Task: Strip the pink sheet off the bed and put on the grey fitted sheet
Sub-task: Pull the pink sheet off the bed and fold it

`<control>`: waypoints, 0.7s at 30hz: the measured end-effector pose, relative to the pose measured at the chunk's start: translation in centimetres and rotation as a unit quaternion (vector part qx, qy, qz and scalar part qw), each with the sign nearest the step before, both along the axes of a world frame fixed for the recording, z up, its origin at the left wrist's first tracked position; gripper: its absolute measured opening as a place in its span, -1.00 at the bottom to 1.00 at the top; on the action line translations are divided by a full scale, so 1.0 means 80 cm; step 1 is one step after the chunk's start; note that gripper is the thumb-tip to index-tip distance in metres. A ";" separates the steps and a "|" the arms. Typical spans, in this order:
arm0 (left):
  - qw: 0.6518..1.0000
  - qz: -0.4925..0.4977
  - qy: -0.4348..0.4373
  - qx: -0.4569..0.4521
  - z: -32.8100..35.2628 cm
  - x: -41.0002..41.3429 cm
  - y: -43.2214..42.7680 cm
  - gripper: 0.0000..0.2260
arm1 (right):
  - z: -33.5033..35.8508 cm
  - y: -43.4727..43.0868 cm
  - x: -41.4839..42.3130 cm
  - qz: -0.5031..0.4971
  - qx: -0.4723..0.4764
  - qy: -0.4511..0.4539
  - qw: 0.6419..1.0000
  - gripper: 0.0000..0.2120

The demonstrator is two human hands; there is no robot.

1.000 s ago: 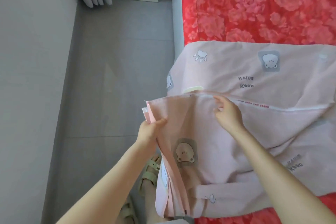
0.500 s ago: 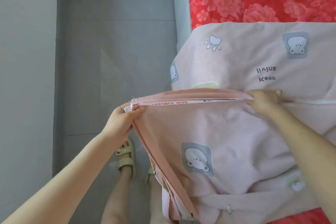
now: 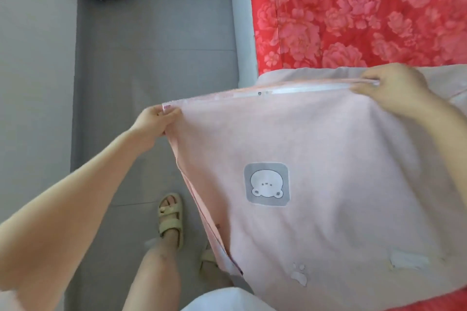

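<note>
Pinching the hem of the pink sheet in left hand and right hand, taut above the bed edge; seems light, soft, limp, so best gripped at corners.

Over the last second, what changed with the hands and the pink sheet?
The left hand and right hand drew apart along the top edge of the pink sheet, pulling it taut between them. Both kept gripping that edge; the sheet stayed draped on the red floral cover.
</note>
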State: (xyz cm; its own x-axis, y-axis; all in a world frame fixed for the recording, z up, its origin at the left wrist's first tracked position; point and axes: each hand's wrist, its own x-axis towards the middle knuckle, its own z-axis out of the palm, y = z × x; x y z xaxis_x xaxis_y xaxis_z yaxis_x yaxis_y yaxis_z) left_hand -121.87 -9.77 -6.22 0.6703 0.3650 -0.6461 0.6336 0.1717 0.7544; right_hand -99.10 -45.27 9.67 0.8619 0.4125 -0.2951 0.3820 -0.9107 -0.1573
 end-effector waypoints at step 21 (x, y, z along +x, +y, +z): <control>0.933 -0.270 0.061 0.230 -0.174 0.137 0.035 -0.68 | -0.115 0.062 0.092 0.090 -0.149 -0.082 0.981 -0.70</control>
State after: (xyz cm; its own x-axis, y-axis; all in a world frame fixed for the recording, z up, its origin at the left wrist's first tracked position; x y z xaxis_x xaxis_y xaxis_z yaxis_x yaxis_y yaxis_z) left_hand -110.90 -6.93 -20.13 0.7682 0.2530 -0.5881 0.6204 -0.5210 0.5862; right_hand -91.70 -40.29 0.49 0.8289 0.4784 -0.2898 0.5385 -0.8226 0.1824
